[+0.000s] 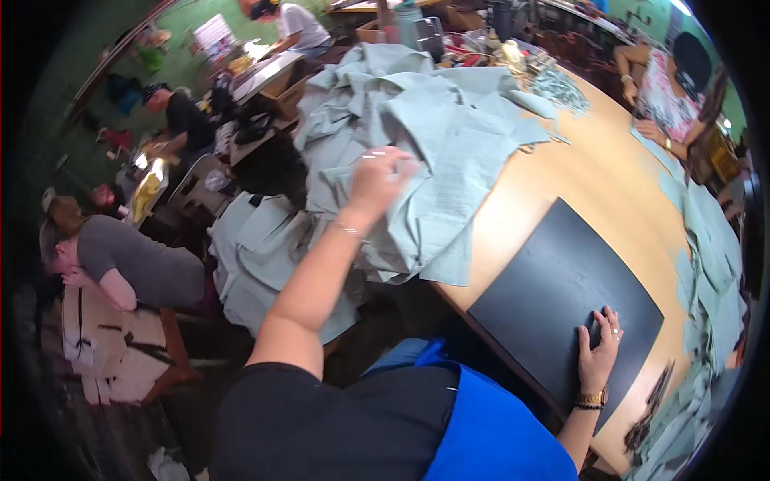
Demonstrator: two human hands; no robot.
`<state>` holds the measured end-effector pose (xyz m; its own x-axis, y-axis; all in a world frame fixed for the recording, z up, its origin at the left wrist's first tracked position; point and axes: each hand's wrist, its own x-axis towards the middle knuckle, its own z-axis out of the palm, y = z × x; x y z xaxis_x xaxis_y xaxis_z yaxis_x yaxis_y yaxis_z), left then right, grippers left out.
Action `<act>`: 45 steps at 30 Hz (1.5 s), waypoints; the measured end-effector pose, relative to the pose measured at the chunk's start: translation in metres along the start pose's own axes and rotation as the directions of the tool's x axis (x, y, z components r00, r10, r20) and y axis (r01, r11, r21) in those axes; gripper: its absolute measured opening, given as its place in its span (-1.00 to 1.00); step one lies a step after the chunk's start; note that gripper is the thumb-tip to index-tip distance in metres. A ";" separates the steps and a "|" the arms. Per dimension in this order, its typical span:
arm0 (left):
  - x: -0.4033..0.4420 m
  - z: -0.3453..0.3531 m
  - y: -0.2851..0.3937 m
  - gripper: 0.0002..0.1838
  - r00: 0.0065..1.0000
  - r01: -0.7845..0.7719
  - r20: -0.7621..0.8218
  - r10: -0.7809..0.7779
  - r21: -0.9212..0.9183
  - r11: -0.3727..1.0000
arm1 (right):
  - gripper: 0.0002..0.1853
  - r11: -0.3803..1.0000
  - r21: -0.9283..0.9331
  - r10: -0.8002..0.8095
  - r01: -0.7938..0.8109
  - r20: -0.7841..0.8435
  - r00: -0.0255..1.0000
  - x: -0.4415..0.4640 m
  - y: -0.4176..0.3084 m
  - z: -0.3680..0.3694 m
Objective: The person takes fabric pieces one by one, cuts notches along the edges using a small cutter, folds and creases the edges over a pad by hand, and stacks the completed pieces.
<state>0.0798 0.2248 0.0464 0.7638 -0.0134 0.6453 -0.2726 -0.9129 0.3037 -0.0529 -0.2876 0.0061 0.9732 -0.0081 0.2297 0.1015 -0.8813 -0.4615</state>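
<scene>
My left hand (380,178) is over the large heap of grey-green fabric (449,120) on the table. Motion smears its fingers, so whether it grips any cloth cannot be told. My right hand (600,346) rests on a black flat sheet (553,272) near the table edge, thumb and fingers apart and nothing plainly held. To its right lies a pair of dark scissors (656,393), blades pointing away from me.
More grey-green fabric (710,256) runs along the table's right edge. Cut scraps (561,90) lie at the far end of the wooden table (593,160). Across it a person (666,100) handles cloth. Several other people sit at work tables on the left.
</scene>
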 end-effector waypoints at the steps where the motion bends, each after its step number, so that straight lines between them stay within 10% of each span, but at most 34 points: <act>1: 0.002 0.007 0.027 -0.64 0.993 -0.009 0.118 0.002 0.059 0.998 | -0.58 1.000 0.005 -0.006 0.006 0.003 1.000 0.000 0.000 -0.001; 7: -0.015 0.079 0.043 -0.16 0.857 0.214 0.391 -0.336 0.323 0.922 | -0.60 1.000 0.016 -0.020 0.020 0.011 1.000 -0.001 0.006 -0.001; 16: -0.011 0.081 0.055 -0.68 0.924 0.214 0.265 -0.276 0.239 0.947 | -0.63 0.997 0.066 -0.033 0.032 0.011 0.999 -0.002 0.010 0.000; 25: 0.013 0.065 0.157 -0.75 0.988 0.094 -0.063 -0.140 -0.476 0.874 | -0.63 0.991 0.123 -0.044 0.044 -0.003 0.999 -0.001 0.013 0.000; 34: -0.070 0.074 0.263 -0.59 0.811 -0.216 0.387 0.439 -0.500 0.839 | -0.44 0.995 0.089 -0.033 0.040 -0.079 0.996 0.002 0.002 -0.005; 45: -0.084 0.037 0.288 -0.60 0.713 -0.191 0.277 0.644 -0.807 0.559 | -0.30 1.000 0.011 -0.020 0.019 0.015 1.000 0.001 -0.008 -0.009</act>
<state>-0.0413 -0.0516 0.0537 0.5309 -0.7110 0.4611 -0.7704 -0.1783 0.6121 -0.0546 -0.2850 0.0175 0.9740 0.0160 0.2261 0.1227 -0.8759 -0.4666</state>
